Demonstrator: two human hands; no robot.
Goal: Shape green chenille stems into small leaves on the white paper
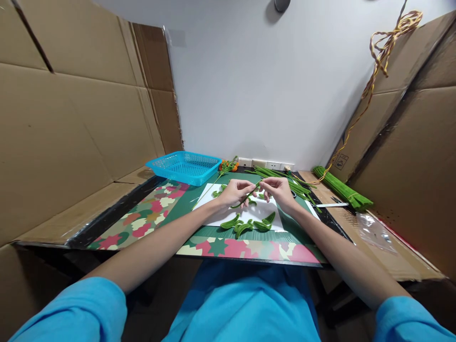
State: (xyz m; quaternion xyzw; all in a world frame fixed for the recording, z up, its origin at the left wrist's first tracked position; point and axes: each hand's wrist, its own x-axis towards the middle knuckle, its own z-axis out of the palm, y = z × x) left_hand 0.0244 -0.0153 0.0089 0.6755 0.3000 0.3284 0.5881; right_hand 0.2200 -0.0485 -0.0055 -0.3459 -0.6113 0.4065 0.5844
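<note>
Between my two hands, just above a white sheet (221, 213), runs a thin green fuzzy stem (237, 206) that looks like a pipe cleaner. My left hand (238, 192) pinches it, its loose end hanging down below the palm. The fingertips of my right hand (278, 191) are closed on its other end, close to the left fingertips. Several green leaf shapes (244, 228) of the same fuzzy material lie on the near part of the sheet. More leaf shapes (218, 193) lie farther back, partly hidden by my hands.
A blue plastic basket (199, 178) stands back left, beside an orange flower (230, 166) with a green stem. Loose green stems (295, 183) lie behind my right hand. A green bundle (344, 187), a plastic bag (375, 232) and twisted wire (372, 80) are at right. Cardboard walls (78, 109) flank the table.
</note>
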